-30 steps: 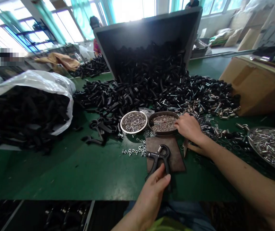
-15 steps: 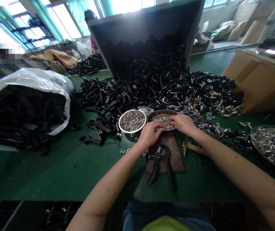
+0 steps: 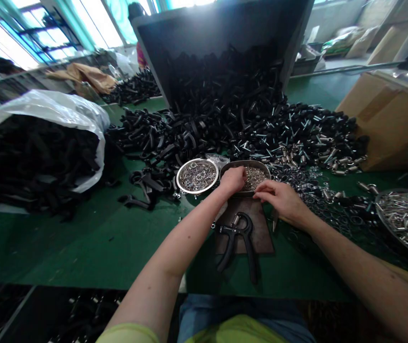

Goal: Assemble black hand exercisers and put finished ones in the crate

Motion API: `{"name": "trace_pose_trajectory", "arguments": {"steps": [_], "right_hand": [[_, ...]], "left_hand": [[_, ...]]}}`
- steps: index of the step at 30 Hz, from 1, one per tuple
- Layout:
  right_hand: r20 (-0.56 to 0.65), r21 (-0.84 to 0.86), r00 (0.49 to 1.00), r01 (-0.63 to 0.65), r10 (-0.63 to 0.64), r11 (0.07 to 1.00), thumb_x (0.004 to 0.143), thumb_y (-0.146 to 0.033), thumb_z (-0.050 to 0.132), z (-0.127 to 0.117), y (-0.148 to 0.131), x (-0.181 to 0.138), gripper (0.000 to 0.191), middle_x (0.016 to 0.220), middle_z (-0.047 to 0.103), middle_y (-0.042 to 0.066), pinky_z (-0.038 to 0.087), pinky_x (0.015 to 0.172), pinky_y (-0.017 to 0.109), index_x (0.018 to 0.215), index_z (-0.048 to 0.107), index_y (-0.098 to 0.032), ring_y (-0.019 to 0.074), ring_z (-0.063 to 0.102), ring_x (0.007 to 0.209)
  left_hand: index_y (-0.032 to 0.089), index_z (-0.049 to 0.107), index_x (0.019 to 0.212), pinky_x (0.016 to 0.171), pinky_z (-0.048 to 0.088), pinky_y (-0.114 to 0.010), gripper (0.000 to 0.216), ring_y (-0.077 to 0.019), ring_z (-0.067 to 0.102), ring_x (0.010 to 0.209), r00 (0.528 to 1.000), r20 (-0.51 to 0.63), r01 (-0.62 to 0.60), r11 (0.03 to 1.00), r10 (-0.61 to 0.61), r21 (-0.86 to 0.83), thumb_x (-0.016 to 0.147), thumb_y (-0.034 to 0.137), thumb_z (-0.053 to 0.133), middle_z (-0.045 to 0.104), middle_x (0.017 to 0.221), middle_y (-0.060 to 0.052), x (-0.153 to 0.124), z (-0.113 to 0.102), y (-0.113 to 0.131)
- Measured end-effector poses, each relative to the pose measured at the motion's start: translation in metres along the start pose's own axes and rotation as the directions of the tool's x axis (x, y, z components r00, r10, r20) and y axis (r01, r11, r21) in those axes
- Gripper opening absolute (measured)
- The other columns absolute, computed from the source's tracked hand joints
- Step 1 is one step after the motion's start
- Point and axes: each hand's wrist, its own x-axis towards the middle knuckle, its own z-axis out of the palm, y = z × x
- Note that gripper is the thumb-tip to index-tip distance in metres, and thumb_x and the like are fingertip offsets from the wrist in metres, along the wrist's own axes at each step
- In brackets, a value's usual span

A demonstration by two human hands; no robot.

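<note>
My left hand [image 3: 235, 180] reaches into an oval metal tin [image 3: 247, 194] of small metal pieces [image 3: 255, 177], its fingers curled down among them. Whatever they pinch is hidden. At the tin's front right rim is my right hand [image 3: 283, 199], thumb and fingertips brought together; anything between them is too small to make out. In front of the tin, a black hand grip exerciser [image 3: 249, 243] with a metal spring lies on a dark flat plate [image 3: 263, 238]. Left of the tin stands a round dish [image 3: 178, 180] of washers or rings. A pointed blade [image 3: 275, 223] lies below my right hand.
Black handles [image 3: 189, 131] heap up behind the tins, spilling from a tilted grey bin [image 3: 204, 35]. A white plastic bag [image 3: 98, 119] of black parts lies left. Right are loose springs [image 3: 343, 169], a cardboard box [image 3: 393, 119] and a tray of metal pins [image 3: 407, 216].
My left hand has moved forward and right, deeper into the tin. My right hand has drawn back from the tin toward its front right rim. The exerciser stays on the plate.
</note>
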Motion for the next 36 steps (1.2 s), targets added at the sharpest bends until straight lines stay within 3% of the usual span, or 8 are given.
{"name": "trace_pose_trajectory", "arguments": {"steps": [4,10,12,16,21,24,30,36], "right_hand": [[0.155,-0.046,0.987,0.055,-0.047,0.997,0.078,-0.022,0.057,0.022,-0.003,-0.009,0.009,0.079,0.067,0.0,0.044,0.072,0.028,0.077,0.066,-0.019,0.0154,0.061,0.076],[0.179,-0.095,0.971,0.181,-0.162,0.979,0.078,-0.018,0.06,0.037,-0.003,-0.005,0.007,0.081,0.064,0.001,0.043,0.074,0.027,0.075,0.066,-0.019,0.0143,0.059,0.079],[0.195,-0.111,0.964,0.207,-0.183,0.972,0.078,-0.017,0.06,0.038,-0.004,-0.004,0.007,0.082,0.064,0.001,0.043,0.074,0.027,0.075,0.066,-0.019,0.0145,0.059,0.079],[0.224,-0.152,0.958,0.217,-0.18,0.964,0.079,-0.015,0.059,0.041,-0.007,-0.003,0.008,0.082,0.063,0.001,0.042,0.074,0.027,0.076,0.066,-0.019,0.0142,0.058,0.08],[0.246,-0.222,0.953,0.231,-0.175,0.947,0.08,-0.016,0.058,0.044,-0.01,-0.001,0.009,0.085,0.063,0.001,0.041,0.073,0.026,0.078,0.065,-0.02,0.0139,0.058,0.081],[0.269,-0.267,0.949,0.235,-0.162,0.935,0.081,-0.017,0.057,0.045,-0.012,0.0,0.009,0.085,0.062,0.001,0.04,0.073,0.025,0.078,0.066,-0.019,0.014,0.058,0.082],[0.314,-0.397,0.949,0.137,-0.006,0.908,0.077,-0.019,0.058,0.045,-0.023,0.007,0.006,0.084,0.063,0.001,0.037,0.068,0.025,0.077,0.064,-0.021,0.0153,0.057,0.08],[0.307,-0.371,0.951,0.106,0.014,0.923,0.074,-0.022,0.06,0.051,-0.026,0.008,0.002,0.082,0.061,0.002,0.033,0.064,0.027,0.075,0.061,-0.021,0.0178,0.055,0.079]], "left_hand": [[0.014,0.065,0.084,0.078,0.048,-0.031,0.01,-0.0182,0.064,0.077,1.0,0.016,0.002,0.987,0.0,-0.162,0.074,0.015,0.063,0.068,0.079,-0.006,-0.004,-0.007,-0.004],[0.012,0.058,0.09,0.061,0.05,-0.023,0.01,-0.0087,0.06,0.058,1.0,0.012,-0.011,0.901,0.019,-0.434,0.083,0.018,0.056,0.066,0.074,-0.004,-0.027,-0.02,-0.011],[0.012,0.056,0.086,0.059,0.05,-0.022,0.008,-0.0074,0.058,0.058,1.0,0.0,0.0,0.832,0.001,-0.555,0.085,0.019,0.053,0.064,0.074,-0.003,-0.043,-0.025,-0.017],[0.013,0.055,0.078,0.055,0.048,-0.021,0.01,-0.0068,0.054,0.055,0.998,0.032,0.063,0.598,-0.061,-0.799,0.08,0.022,0.058,0.061,0.07,-0.001,-0.084,-0.03,-0.031],[0.015,0.056,0.078,0.058,0.046,-0.022,0.021,-0.0101,0.056,0.062,0.987,0.092,0.146,0.519,-0.128,-0.842,0.074,0.033,0.065,0.063,0.072,-0.001,-0.13,-0.024,-0.047],[0.015,0.058,0.079,0.061,0.044,-0.023,0.021,-0.0115,0.057,0.064,0.986,0.087,0.151,0.553,-0.14,-0.819,0.075,0.034,0.064,0.064,0.073,-0.001,-0.147,-0.014,-0.051],[0.018,0.065,0.072,0.079,0.041,-0.029,0.008,-0.0171,0.057,0.084,0.996,-0.085,-0.056,0.833,0.011,-0.551,0.075,0.026,0.066,0.065,0.082,-0.002,-0.162,-0.001,-0.039],[0.021,0.069,0.074,0.083,0.039,-0.031,0.003,-0.0189,0.055,0.09,0.994,-0.07,-0.11,0.914,0.089,-0.39,0.074,0.024,0.07,0.063,0.085,-0.001,-0.163,0.011,-0.027]]}}
